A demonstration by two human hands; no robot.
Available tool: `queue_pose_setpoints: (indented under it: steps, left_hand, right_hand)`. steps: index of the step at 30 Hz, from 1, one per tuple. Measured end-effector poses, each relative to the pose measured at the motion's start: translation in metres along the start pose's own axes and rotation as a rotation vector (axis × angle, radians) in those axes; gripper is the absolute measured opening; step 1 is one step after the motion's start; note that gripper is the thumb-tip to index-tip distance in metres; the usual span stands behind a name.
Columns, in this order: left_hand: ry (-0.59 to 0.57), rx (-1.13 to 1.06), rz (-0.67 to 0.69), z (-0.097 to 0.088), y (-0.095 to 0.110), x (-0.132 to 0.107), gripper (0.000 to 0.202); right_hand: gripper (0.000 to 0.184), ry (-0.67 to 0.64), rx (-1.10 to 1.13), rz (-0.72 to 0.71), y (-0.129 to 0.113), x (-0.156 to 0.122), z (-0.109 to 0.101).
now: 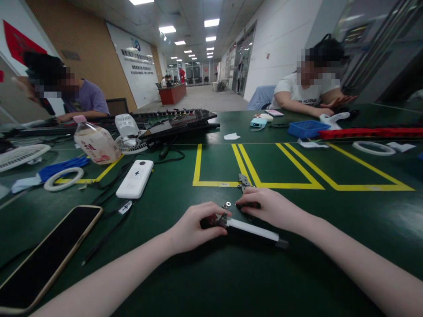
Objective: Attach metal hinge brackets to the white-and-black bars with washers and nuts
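My left hand (pixel 198 224) is closed, thumb and fingers gripping a small metal bracket (pixel 222 219). A slim white bar (pixel 253 229) with a dark tip runs from the bracket down to the right, just above the green table. My right hand (pixel 264 207) is closed in a pinch at the tabletop; whatever its fingertips hold is too small to make out. Between the hands lie a small ring-shaped washer (pixel 228 204) and a darker bit of hardware beside it. Another metal piece with holes (pixel 243 181) rests just beyond my right fingers.
Yellow tape outlines (pixel 218 184) mark the table ahead. To the left are a smartphone (pixel 49 255), a white power bank (pixel 135 178), cables, a bottle (pixel 95 141) and a tape ring (pixel 64 179). A blue tray (pixel 307 129) stands far right. Two people sit across the table.
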State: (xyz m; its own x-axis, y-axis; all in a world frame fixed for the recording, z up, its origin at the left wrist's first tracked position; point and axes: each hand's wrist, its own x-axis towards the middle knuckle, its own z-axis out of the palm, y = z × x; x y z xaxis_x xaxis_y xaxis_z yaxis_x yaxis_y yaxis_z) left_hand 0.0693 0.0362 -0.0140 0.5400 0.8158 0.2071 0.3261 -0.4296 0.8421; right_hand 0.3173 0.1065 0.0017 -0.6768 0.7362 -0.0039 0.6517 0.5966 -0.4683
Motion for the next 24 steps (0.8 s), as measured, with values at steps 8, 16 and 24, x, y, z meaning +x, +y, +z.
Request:
queue_pose_setpoints:
  steps: [8,16,24]
  left_hand:
    - [0.013,-0.081,-0.108,0.0005,0.0012,0.0022,0.022]
    - [0.017,-0.179,-0.179,0.0003,-0.0009,0.0026,0.019]
    - [0.025,-0.190,-0.153,-0.0013,-0.0036,0.0017,0.018]
  right_hand:
    - [0.011,0.052,-0.099,0.017,-0.0045,0.0031,0.0079]
    - [0.013,0.042,-0.163,-0.016,-0.0059,0.0032,0.0074]
    - [0.013,0.001,-0.099,0.104,-0.0076,0.0060,0.0065]
